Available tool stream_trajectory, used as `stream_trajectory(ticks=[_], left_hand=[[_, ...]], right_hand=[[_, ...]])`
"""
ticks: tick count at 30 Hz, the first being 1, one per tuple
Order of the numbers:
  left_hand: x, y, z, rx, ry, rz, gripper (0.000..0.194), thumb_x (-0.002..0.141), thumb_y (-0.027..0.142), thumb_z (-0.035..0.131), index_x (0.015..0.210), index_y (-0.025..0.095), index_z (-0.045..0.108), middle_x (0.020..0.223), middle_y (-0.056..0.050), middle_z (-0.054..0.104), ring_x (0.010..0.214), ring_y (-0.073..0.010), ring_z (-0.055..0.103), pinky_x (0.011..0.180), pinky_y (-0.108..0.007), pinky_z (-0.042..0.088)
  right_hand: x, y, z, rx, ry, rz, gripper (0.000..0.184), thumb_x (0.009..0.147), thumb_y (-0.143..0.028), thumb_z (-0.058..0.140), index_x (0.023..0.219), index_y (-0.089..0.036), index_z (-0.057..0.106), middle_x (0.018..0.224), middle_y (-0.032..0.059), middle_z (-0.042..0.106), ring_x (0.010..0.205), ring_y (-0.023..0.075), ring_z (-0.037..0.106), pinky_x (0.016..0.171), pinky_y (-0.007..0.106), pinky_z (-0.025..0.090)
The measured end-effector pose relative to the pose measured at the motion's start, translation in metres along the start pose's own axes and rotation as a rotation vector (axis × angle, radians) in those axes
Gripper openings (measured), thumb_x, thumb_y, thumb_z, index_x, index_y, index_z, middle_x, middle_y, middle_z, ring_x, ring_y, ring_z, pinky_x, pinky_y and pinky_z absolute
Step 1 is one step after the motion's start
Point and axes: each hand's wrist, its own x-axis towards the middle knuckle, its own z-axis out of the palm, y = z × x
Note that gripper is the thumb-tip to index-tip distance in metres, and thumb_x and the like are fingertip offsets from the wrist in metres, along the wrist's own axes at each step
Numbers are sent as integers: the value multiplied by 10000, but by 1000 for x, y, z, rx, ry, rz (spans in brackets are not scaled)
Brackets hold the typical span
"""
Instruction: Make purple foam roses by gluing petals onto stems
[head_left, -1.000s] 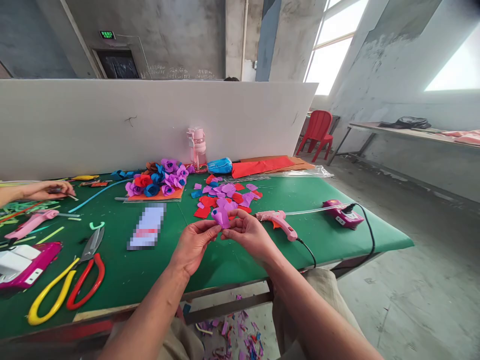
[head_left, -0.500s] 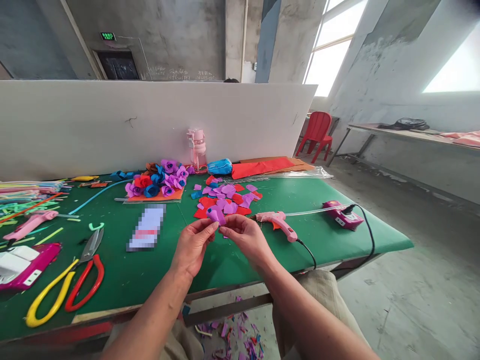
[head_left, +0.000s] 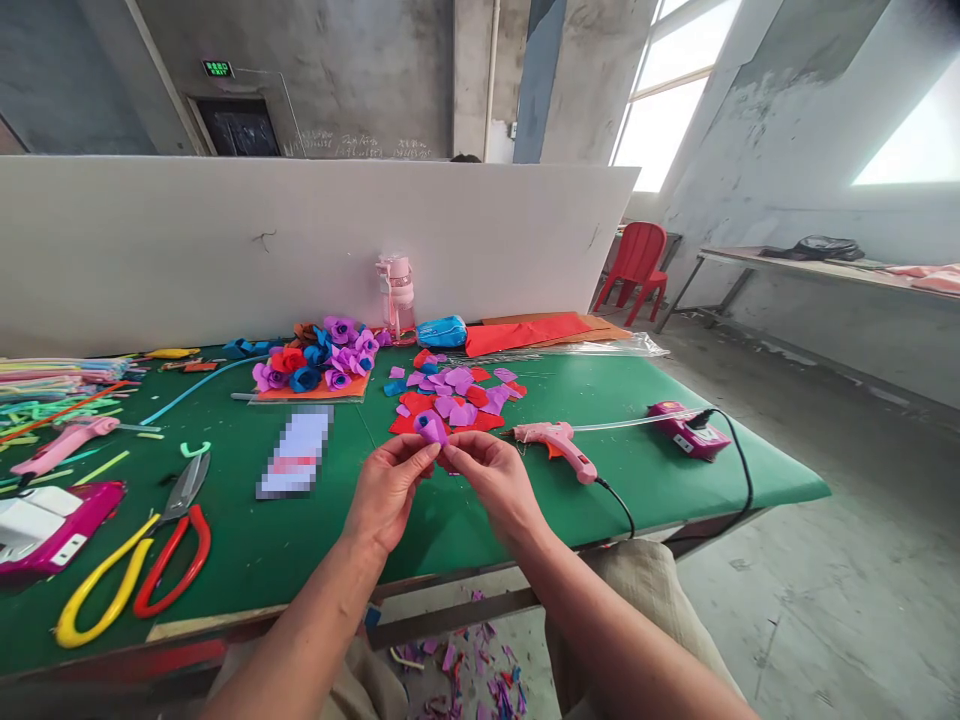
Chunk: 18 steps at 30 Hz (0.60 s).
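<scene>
Between my two hands is a small purple paper flower [head_left: 430, 428] with a dark blue centre. My left hand [head_left: 391, 487] pinches its base from the left with thumb and fingertips. From the right, my right hand [head_left: 490, 477] closes on the same base, the two thumbs almost touching. Just beyond lies a loose pile of purple, red and blue paper petals [head_left: 459, 380]. A pink glue gun [head_left: 556, 446] rests to the right of my right hand, with a clear glue stick in its back. Finished paper flowers [head_left: 322, 358] are heaped at the back left.
Scissors [head_left: 180, 500] with yellow and red handles lie at left, near a magenta power strip [head_left: 75, 520] and a second pink glue gun [head_left: 67, 445]. Another power strip [head_left: 688, 430] sits at right. A pink bottle [head_left: 397, 295] stands by the white board [head_left: 315, 240]. Paper scraps litter the floor.
Both hands stay in nearly the same place, still pinching the flower. The flower has tilted slightly, and the whole view has shifted a little.
</scene>
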Motion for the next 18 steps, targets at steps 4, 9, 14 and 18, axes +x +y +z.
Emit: stream_trajectory(ticks=[4, 9, 14, 18], left_hand=[[0, 0, 0, 6, -2, 5, 180, 575, 222, 793, 666, 146, 657, 622, 27, 597, 589, -70, 504, 595, -202, 399], [-1, 1, 1, 31, -13, 1, 182, 569, 210, 795, 657, 144, 649, 644, 23, 601, 614, -73, 508, 595, -198, 394], [-3, 2, 0, 43, -53, 1, 174, 576, 202, 788, 679, 142, 661, 660, 17, 603, 632, -77, 512, 613, -200, 403], [-4, 4, 4, 43, -49, -7, 183, 554, 197, 796, 667, 137, 665, 639, 16, 603, 607, -72, 506, 597, -195, 402]], right_hand=[[-2, -2, 2, -15, 0, 8, 191, 658, -310, 695, 743, -142, 666, 686, 10, 648, 643, 120, 580, 653, 248, 447], [0, 2, 1, -67, 27, -44, 173, 660, -305, 683, 732, -152, 647, 692, 9, 649, 631, 126, 581, 621, 246, 444], [0, 2, 0, -139, 46, -90, 158, 677, -307, 658, 722, -157, 633, 689, 12, 651, 618, 130, 584, 591, 239, 445], [-3, -1, 2, -240, 76, -138, 138, 695, -298, 626, 723, -163, 628, 682, 16, 654, 610, 141, 590, 577, 245, 456]])
